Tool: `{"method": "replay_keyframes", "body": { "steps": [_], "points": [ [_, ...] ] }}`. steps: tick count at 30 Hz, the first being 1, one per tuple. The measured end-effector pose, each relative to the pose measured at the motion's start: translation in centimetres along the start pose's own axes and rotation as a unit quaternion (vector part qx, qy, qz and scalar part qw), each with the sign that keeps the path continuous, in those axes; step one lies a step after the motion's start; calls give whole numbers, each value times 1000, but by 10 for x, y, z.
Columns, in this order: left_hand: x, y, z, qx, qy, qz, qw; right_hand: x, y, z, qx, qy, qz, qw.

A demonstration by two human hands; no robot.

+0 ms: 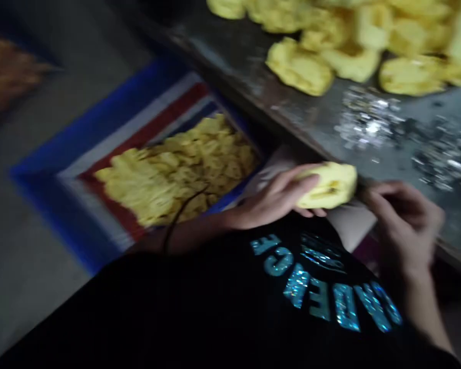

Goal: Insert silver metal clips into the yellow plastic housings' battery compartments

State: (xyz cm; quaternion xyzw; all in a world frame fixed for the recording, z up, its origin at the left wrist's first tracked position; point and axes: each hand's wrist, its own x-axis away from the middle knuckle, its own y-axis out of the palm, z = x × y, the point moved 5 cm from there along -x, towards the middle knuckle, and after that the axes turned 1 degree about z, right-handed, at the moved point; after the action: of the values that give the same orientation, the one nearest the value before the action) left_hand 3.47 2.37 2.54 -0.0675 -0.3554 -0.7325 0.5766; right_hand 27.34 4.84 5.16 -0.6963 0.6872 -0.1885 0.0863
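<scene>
My left hand (pixel 280 197) is closed around an oblong, pale yellow piece (pixel 332 185), thumb on top and fingers beneath it. A dark slit or hollow shows in the middle of the piece; what it is made of I cannot tell. Just right of it, my right hand (pixel 405 218) is held with curled, pinched fingers. Something small and dark may be between its fingertips, but blur hides what it is. Both hands are in front of my black shirt, close to the table edge.
On the dark table (pixel 230 51) lies a heap of similar yellow pieces (pixel 353 41). Nearer are two piles of small shiny bits (pixel 369 120). On the floor at left, a blue-edged striped container (pixel 77 133) holds many yellow pieces (pixel 176 177). A brownish heap (pixel 9 72) is farther left.
</scene>
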Motion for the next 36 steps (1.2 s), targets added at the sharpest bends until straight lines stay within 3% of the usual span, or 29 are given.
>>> {"method": "replay_keyframes", "body": {
  "steps": [2,5,12,21,28,36],
  "points": [
    [3,-2,5,-24,-4,1,1000,2,7,8,-104,14,-34,994],
    [7,1,12,-46,-38,4,998,-4,15,15,-149,10,-56,987],
    [13,14,4,-66,-14,-10,998,9,3,4,-120,-25,-42,992],
    [13,17,-1,-92,-6,-23,995,12,14,-7,-63,-97,-7,993],
    [14,19,4,-101,-22,-8,995,7,9,-7,-52,-39,-35,997],
    [17,22,12,-125,-18,6,992,-10,9,-17,-63,-3,-137,989]
  ]
}}
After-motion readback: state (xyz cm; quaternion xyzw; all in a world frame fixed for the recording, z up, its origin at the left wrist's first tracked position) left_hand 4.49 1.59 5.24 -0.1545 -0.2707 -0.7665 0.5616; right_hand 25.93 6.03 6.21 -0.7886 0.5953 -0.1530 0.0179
